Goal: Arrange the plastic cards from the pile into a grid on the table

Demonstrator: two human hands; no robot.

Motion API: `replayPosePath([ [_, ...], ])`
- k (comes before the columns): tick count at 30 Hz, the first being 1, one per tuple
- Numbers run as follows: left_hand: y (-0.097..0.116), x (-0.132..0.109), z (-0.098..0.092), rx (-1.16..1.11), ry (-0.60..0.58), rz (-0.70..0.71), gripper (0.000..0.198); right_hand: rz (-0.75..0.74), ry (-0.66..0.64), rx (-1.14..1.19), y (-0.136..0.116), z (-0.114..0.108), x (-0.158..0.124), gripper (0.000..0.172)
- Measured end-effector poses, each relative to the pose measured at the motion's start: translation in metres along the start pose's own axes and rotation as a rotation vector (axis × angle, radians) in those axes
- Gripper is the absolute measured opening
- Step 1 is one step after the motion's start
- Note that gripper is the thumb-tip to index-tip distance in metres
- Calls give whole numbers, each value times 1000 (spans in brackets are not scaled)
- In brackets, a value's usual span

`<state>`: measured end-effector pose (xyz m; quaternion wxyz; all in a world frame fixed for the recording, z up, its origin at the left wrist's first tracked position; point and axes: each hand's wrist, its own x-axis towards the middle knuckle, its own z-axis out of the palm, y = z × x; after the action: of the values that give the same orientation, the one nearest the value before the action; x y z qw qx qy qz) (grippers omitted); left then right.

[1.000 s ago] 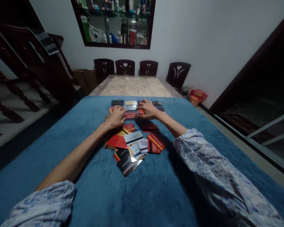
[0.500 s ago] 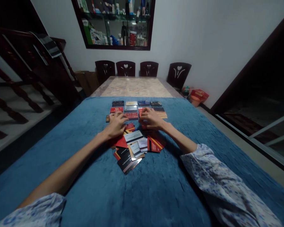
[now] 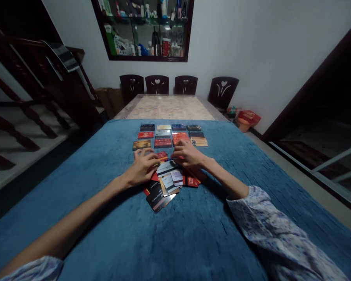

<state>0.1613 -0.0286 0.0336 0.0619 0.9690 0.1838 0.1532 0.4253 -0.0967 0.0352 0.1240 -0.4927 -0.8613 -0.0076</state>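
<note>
My left hand [image 3: 143, 167] hangs over the left side of a loose pile of bank cards, fingers apart and bent, its fingertips close to the left end of a silver card [image 3: 166, 168]. My right hand [image 3: 188, 154] is above the pile's far right side, fingers loosely bent, covering part of the silver card's far edge. I see no card held in either hand. Around the silver card lie a black card [image 3: 157, 198], a pale lilac card [image 3: 177, 177] and a red-and-black card [image 3: 192, 180]. Beyond my hands, more cards lie in rows, including a gold card [image 3: 142, 145] and an orange-red card [image 3: 179, 137].
A blue cloth [image 3: 187, 234] covers the near part of the table; the marbled tabletop [image 3: 169, 106] shows beyond it. Several dark chairs [image 3: 157, 84] stand along the far end. A railing [image 3: 26, 105] is at left, a red bag [image 3: 248, 116] at right.
Both hands have drawn back from the card rows toward the pile. The gold card and the orange-red card are now more fully uncovered.
</note>
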Motion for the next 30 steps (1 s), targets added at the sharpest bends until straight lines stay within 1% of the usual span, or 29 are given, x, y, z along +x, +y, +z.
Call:
replayPosePath([
  [7, 10, -2, -5, -24, -82, 25, 25, -8, -57, 0, -5, 1, -3, 33],
  [15, 8, -2, -5, -19, -126, 44, 24, -7, -88, 20, -13, -4, -5, 35],
  [23, 7, -1, -10, -5, -157, 50, 26, 31, -150, 15, -14, -2, -3, 43],
  [26, 5, -2, -11, 13, -151, 97, 21, 38, -167, 25, -14, -2, -2, 46],
  [30, 2, -3, -10, 42, -104, 224, 17, 40, -175, 28, -14, -3, -3, 48],
])
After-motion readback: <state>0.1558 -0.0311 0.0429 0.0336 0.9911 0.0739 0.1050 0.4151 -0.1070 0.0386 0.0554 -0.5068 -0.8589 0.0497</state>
